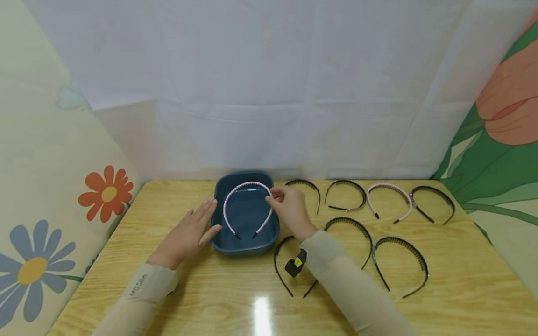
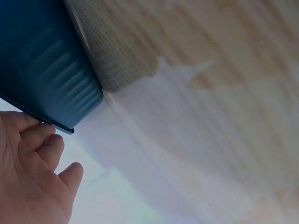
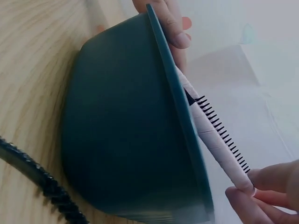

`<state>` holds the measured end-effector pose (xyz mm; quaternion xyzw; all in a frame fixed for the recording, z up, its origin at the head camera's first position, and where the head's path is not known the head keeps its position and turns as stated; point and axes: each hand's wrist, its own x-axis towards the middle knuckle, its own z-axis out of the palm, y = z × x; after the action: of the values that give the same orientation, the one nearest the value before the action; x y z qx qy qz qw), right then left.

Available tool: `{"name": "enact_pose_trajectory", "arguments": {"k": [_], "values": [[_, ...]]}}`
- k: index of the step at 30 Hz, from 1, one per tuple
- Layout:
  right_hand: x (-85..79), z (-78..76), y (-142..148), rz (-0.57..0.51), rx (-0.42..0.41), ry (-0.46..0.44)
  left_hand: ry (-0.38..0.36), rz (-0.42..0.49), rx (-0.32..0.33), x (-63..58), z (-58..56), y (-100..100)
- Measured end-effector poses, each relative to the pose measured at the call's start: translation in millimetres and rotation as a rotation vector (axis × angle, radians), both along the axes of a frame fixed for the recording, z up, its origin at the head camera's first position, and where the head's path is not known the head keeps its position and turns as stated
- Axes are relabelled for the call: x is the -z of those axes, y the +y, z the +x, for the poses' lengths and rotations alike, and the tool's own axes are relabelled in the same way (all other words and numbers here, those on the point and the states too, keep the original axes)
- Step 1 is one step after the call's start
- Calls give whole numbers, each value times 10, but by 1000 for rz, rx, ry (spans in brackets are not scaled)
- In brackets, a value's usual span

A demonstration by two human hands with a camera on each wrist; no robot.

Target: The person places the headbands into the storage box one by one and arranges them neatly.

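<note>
Pinching a pale pink headband [image 1: 248, 184]: right hand [image 1: 292, 210], thumb and fingers closed on one side of its arc. Band sits over the mouth of a dark blue bin [image 1: 245, 251], arc toward the back, both black tips toward the front. Right wrist view: band slants across the rim, black teeth along its edge, one black tip right by the rim. Cannot tell if the tips touch the bin inside.

Left hand [image 1: 187, 235] is at the bin's left rim, fingers extended and relaxed, thumb spread away; left wrist view has fingertips against the rim, not wrapped round it.

Bin stands on the wood-grain table [image 1: 201, 298], near its back edge. Other headbands lie to the right of it, two rough rows. Back row, left to right: black one [image 1: 304, 181], second black one [image 1: 346, 182], pink one [image 1: 388, 185], black one at the end [image 1: 435, 189]. Last two meet or nearly so. Front row: black band [image 1: 275, 261] partly behind the right wrist, middle black band [image 1: 370, 240] partly under the sleeve [image 1: 349, 284], right-hand black band [image 1: 414, 250].

White sheet [image 1: 252, 93] hangs behind the table; flower-print walls either side.
</note>
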<state>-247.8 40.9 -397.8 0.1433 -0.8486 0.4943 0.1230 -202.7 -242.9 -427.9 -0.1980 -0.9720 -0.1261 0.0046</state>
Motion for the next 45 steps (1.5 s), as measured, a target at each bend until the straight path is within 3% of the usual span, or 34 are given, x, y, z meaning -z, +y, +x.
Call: {"name": "enact_pose_trajectory", "arguments": {"k": [14, 29, 37, 45], "values": [[8, -168, -171, 219, 0, -20, 11, -8, 8, 0, -9, 10], [20, -182, -246, 442, -14, 34, 20, 3, 4, 5, -3, 13], [24, -151, -263, 441, -40, 46, 25, -2, 1, 7, 5, 13], [46, -100, -242, 373, -108, 2, 19, 8, -1, -8, 9, 23]]}}
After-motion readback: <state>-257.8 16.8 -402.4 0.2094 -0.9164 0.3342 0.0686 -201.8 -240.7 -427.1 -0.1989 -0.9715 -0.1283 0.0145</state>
